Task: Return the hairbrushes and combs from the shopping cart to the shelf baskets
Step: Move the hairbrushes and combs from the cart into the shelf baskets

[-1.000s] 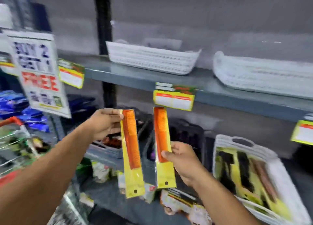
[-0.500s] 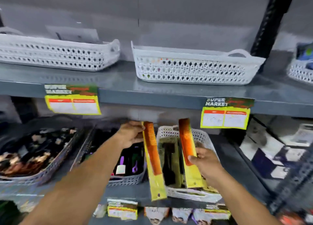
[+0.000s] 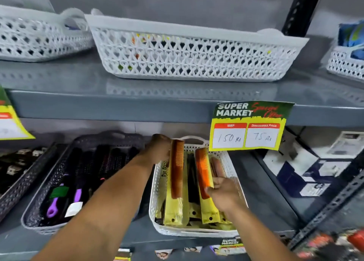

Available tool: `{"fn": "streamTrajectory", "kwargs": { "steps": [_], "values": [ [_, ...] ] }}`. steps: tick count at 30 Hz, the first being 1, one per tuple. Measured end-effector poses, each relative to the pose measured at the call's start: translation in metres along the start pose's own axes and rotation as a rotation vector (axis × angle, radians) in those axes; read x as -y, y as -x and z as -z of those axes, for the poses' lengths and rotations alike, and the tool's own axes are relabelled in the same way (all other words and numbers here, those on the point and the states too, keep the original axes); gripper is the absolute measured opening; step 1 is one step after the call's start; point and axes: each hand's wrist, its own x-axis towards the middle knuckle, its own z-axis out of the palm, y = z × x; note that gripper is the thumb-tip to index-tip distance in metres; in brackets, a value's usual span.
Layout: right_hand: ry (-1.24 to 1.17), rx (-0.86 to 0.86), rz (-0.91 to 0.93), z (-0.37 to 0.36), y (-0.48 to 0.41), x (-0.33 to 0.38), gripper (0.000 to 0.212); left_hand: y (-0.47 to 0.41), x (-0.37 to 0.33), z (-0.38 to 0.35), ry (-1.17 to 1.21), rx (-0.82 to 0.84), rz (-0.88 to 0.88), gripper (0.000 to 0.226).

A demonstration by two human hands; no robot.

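On the lower shelf, far left, a dark plastic basket is holding blurry dark things. Next to it a grey plastic basket with little holes is holding dark hairbrushes and a purple-handled brush.

The left hand is reaching over the left side of a white plastic basket with holes. Its fingers are closed around the top end of a long orange comb in a yellow packet. This packet is hanging down into the white basket, with its bottom end near the front wall.

The right hand is pinching a second orange comb in a yellow packet near its middle, thumb on the front. That packet is leaning over the right part of the same basket (more yellow packets with dark combs are lying under both).

Above the basket, a green and yellow paper price tag is hanging from the grey metal shelf edge. On the upper shelf, a white lattice basket is sitting in the middle, with another white basket to its left.
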Motion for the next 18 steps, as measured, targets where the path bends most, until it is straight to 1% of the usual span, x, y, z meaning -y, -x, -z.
{"fn": "streamTrajectory", "kwargs": {
  "steps": [3, 5, 6, 8, 12, 14, 15, 18],
  "values": [
    [0.001, 0.007, -0.022, -0.009, -0.001, -0.003, 0.05, -0.002, 0.004, -0.009, -0.093, -0.045, 0.032, 0.021],
    [0.005, 0.001, -0.009, -0.014, -0.001, -0.004, 0.055, -0.002, 0.008, -0.013, -0.2, -0.074, 0.016, 0.021],
    [0.023, -0.009, 0.005, -0.015, -0.001, -0.004, 0.056, -0.001, 0.01, -0.014, -0.232, -0.087, 0.024, 0.017],
    [0.117, -0.032, 0.035, -0.016, -0.001, -0.004, 0.049, 0.0, 0.013, -0.016, -0.268, -0.104, 0.056, 0.005],
    [0.322, -0.099, 0.146, -0.017, 0.002, -0.004, 0.027, -0.002, 0.017, -0.017, -0.305, -0.114, 0.088, 0.013],
    [0.373, -0.124, 0.159, -0.016, 0.005, -0.002, 0.026, -0.003, 0.018, -0.019, -0.32, -0.124, 0.082, 0.012],
    [0.397, -0.135, 0.159, -0.016, 0.007, 0.0, 0.028, -0.002, 0.018, -0.02, -0.323, -0.122, 0.078, 0.012],
    [0.494, -0.169, 0.169, -0.015, 0.013, 0.007, 0.032, 0.001, 0.017, -0.021, -0.415, -0.108, 0.068, 0.014]
  ]
}}
